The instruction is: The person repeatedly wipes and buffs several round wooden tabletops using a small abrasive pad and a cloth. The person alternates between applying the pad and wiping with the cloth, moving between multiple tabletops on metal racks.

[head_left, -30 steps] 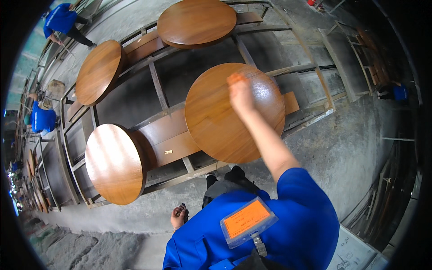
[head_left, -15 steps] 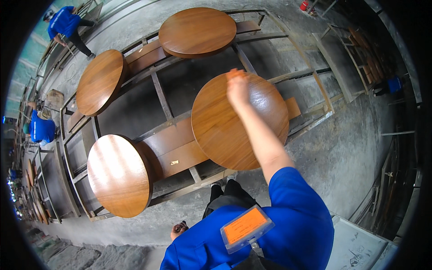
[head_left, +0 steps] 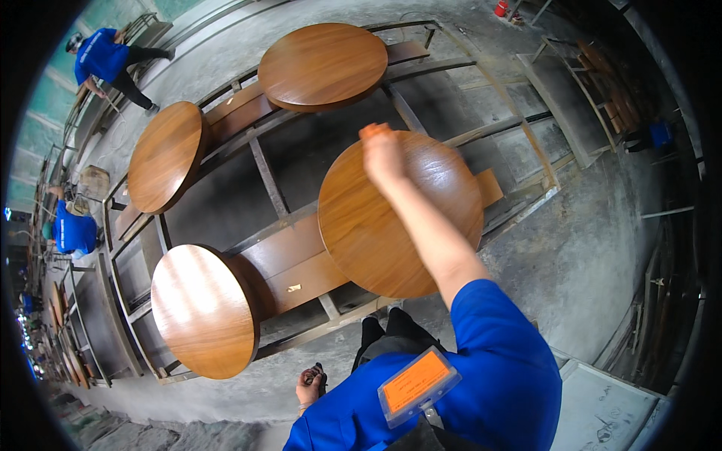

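Note:
My right hand [head_left: 384, 158] is closed on a small orange pad [head_left: 374, 130], pressed near the far rim of a round brown wooden tabletop [head_left: 391, 225] with a glossy sheen. Whether the pad is cloth or abrasive does not show. Low at my left side, my left hand [head_left: 307, 389] is closed around a small dark object [head_left: 315, 373], too small to make out. Three more round wooden tops lie on the same frame: one at the near left [head_left: 199, 312], one at the far left [head_left: 165, 158], and one at the far middle [head_left: 323, 68].
A metal frame [head_left: 271, 180] with brown boards [head_left: 301, 282] carries the tops. Two people in blue shirts [head_left: 101, 56] [head_left: 75, 229] are at the left. Further racks stand to the left and right [head_left: 560, 105]. A whitish panel [head_left: 602, 406] is close at my right.
My right hand has slid left along the far rim with the orange pad. The scene has shifted slightly downward in view. My left hand stays low at my side.

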Motion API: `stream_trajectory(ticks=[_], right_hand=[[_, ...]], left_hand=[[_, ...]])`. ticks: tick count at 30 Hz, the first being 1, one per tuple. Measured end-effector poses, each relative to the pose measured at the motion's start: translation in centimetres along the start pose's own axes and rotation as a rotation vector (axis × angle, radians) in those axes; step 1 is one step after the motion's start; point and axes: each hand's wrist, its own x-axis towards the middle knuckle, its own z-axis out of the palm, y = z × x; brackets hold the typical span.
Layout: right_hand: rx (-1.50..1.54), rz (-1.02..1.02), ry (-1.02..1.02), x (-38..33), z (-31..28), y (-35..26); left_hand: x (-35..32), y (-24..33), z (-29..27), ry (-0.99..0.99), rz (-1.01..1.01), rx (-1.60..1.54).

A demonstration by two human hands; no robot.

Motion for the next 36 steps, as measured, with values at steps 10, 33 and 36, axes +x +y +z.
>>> stream_trajectory(ticks=[10, 33, 36], right_hand=[[-0.112, 0.176, 0.009, -0.8, -4.7, 7.9], [0.049, 0.027, -0.042, -13.3, -8.2, -3.3], [0.364, -0.257, -0.247, -17.2, -8.0, -12.7]], left_hand=[[-1.3, 0.1, 0.4, 0.022, -0.032, 0.047], [1.7, 0.0, 2.2, -0.014, -0.136, -0.066], [2.4, -1.3, 2.7, 0.075, -0.129, 0.169]])
